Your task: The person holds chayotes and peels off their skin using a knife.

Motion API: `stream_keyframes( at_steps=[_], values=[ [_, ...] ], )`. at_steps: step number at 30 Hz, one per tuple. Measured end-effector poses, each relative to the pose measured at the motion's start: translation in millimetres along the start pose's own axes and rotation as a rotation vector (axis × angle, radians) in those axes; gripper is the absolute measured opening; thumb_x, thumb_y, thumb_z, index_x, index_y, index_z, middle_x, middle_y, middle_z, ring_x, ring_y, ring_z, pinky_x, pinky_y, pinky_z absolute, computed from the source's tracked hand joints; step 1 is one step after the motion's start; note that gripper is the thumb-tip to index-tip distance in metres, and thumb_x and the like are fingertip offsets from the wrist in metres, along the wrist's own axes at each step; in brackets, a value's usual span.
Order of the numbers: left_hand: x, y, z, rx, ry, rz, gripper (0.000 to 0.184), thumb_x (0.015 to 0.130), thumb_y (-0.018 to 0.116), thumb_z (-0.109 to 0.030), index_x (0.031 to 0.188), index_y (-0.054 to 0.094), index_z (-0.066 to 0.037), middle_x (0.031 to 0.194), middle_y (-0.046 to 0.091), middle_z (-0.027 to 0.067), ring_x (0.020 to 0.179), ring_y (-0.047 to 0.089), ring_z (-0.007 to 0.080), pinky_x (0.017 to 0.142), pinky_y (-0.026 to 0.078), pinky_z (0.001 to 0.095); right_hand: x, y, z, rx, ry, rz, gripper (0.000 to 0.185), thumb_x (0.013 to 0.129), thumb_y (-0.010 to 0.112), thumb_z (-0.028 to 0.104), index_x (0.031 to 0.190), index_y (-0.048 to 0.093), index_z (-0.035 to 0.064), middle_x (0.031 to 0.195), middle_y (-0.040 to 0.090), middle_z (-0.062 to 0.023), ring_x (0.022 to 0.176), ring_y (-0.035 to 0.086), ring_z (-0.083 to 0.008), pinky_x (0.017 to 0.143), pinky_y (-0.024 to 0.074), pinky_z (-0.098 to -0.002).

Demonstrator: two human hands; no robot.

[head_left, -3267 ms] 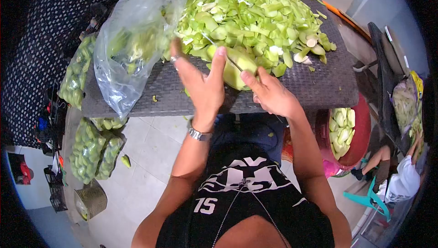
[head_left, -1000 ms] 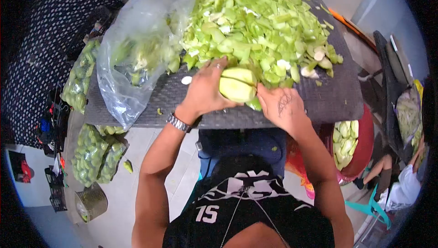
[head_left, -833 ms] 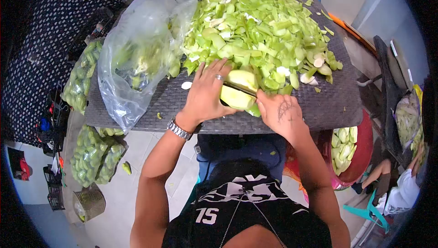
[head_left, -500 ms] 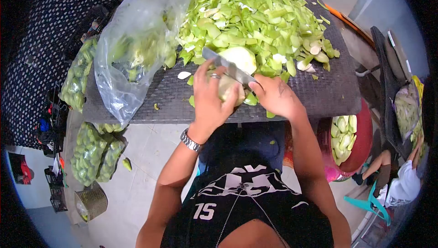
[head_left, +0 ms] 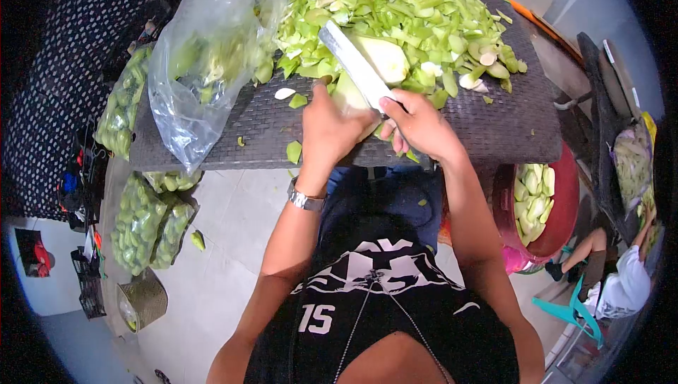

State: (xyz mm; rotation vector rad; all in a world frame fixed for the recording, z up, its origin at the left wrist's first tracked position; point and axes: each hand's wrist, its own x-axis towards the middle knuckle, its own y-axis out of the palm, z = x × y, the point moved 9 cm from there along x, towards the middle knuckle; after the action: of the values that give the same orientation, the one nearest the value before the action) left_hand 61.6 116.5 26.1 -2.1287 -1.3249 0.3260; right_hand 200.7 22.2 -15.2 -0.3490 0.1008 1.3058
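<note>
In my right hand [head_left: 422,128] is a knife [head_left: 355,61], its broad blade pointing up and to the left. My left hand [head_left: 333,127] is closed around a peeled pale-green fruit [head_left: 347,96], just left of the blade. The blade covers part of this fruit, so I cannot tell whether it touches it. Beyond the knife, another large peeled piece [head_left: 385,58] lies at the near edge of a big heap of green peelings [head_left: 409,13]. All this is on a dark woven-pattern table [head_left: 494,126].
A clear plastic bag [head_left: 201,87] with green contents lies on the table's left. Bags of green produce [head_left: 134,229] and a basket [head_left: 143,299] stand on the left floor. A red tub [head_left: 561,218] holds peeled pieces at right. Another person [head_left: 625,285] sits at far right.
The blade has swung steeper and its tip is higher. My left hand has turned around the fruit, and the fingers of my right hand have shifted below the handle.
</note>
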Motion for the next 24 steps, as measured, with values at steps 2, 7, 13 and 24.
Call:
stream_keyframes(
  at_steps=[2, 7, 13, 24],
  values=[
    [2, 1, 3, -0.045, -0.013, 0.026, 0.076, 0.072, 0.086, -0.024, 0.13, 0.053, 0.012, 0.105, 0.073, 0.0276, 0.094, 0.074, 0.037, 0.083, 0.058, 0.0411, -4, -3, 3, 0.054, -0.043, -0.029, 0.03, 0.108, 0.051, 0.027, 0.116, 0.061, -0.0004, 0.079, 0.069, -0.0103, 0.052, 0.063, -0.0148, 0.046, 0.0508, -0.0286],
    [9, 22, 33, -0.839, -0.183, 0.345, 0.055, 0.083, 0.076, -0.012, 0.13, 0.057, 0.01, 0.113, 0.073, 0.0186, 0.096, 0.074, 0.0325, 0.084, 0.06, 0.0412, -24, -7, 32, 0.278, -0.351, -0.054, 0.021, 0.106, 0.054, 0.015, 0.118, 0.056, -0.0014, 0.095, 0.067, -0.012, 0.066, 0.066, -0.0147, 0.05, 0.0517, -0.0272],
    [-11, 20, -2, -1.931, -0.297, 0.525, 0.066, 0.098, 0.058, -0.043, 0.146, 0.048, 0.001, 0.142, 0.057, 0.0259, 0.127, 0.059, 0.0426, 0.109, 0.045, 0.0617, -60, -3, 22, 0.376, -0.207, -0.031, 0.04, 0.105, 0.055, 0.011, 0.142, 0.043, 0.0031, 0.086, 0.063, -0.0093, 0.061, 0.062, -0.0136, 0.049, 0.0493, -0.0265],
    [1, 36, 4, -1.747, -0.247, 0.162, 0.053, 0.104, 0.05, -0.041, 0.14, 0.054, -0.003, 0.13, 0.066, 0.0207, 0.12, 0.065, 0.0342, 0.107, 0.05, 0.0528, -146, 6, 14, -0.138, -0.107, -0.237, 0.059, 0.098, 0.058, 0.004, 0.155, 0.046, 0.0063, 0.083, 0.07, -0.0093, 0.061, 0.057, -0.0073, 0.058, 0.0478, -0.026]
  ],
)
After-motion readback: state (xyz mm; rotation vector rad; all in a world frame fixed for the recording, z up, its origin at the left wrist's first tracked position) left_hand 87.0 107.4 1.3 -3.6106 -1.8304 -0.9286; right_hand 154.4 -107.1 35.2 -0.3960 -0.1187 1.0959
